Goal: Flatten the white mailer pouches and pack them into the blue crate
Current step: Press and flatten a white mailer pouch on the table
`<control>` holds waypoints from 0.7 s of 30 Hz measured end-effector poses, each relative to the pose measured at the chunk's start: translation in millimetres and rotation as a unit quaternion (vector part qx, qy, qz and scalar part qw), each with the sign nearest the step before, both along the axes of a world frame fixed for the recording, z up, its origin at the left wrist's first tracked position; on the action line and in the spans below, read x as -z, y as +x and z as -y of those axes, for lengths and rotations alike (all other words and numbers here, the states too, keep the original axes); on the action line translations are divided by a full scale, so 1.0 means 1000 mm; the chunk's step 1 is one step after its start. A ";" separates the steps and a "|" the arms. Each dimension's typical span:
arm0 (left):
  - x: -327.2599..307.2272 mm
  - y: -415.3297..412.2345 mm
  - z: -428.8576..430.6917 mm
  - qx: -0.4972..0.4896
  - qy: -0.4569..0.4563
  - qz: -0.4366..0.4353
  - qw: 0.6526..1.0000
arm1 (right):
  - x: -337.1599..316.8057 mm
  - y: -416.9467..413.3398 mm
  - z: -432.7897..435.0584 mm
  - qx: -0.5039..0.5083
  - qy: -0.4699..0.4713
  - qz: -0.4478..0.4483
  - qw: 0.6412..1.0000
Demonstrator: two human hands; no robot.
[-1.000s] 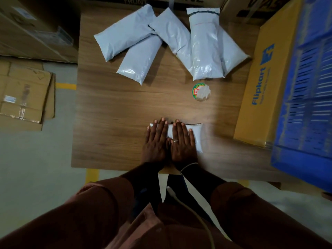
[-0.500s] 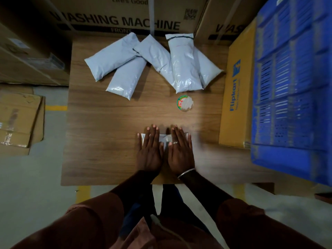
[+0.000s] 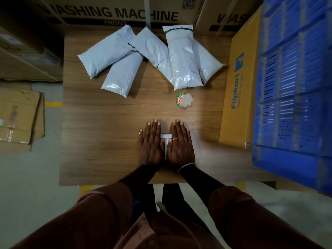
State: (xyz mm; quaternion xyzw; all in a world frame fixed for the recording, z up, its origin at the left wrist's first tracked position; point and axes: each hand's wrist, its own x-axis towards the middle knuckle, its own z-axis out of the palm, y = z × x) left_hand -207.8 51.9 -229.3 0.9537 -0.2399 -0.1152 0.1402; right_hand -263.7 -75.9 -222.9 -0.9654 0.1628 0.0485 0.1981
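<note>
- Brown sleeves fill the bottom of the view, reaching forward over the near edge of a square wood-grain table [image 3: 100, 141].
- The left hand [image 3: 150, 143] lies palm down, fingers straight and together, pressing on a small white mailer pouch [image 3: 166, 141] near the table's front edge.
- The right hand [image 3: 181, 143], wearing a ring and a thin wrist bangle, lies flat just beside it on the same pouch; neither hand grips anything.
- A second ago the two hands sat side by side, nearly touching, and more of the pouch showed on the right; now they are slightly apart, and only a narrow white strip shows between them. This suggests the pouch is being pressed flatter or folded smaller and is close to ready for packing.
- Past the fingertips sits a small round lid [image 3: 184, 101] with a green rim and red print.
- At the far edge lie five plump white plastic mailer pouches [image 3: 181, 56], overlapping in a loose fan, not yet flattened.
- To the right stands a yellow cardboard box [image 3: 237, 83] with blue printing, and beyond it the blue slotted plastic crate [image 3: 296, 83]. Its inside cannot be seen, so most of the task likely remains.
- Large brown cartons [image 3: 107, 13] marked "WASHING MACHINE" close the background.
</note>
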 end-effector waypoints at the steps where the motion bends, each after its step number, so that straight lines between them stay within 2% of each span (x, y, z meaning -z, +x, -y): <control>1: 0.001 0.000 0.000 0.000 -0.004 -0.004 1.000 | 0.001 -0.001 0.000 0.000 0.001 0.001 1.000; 21: 0.001 0.003 -0.006 0.015 -0.075 -0.029 0.997 | -0.008 0.002 0.000 0.007 0.013 -0.016 1.000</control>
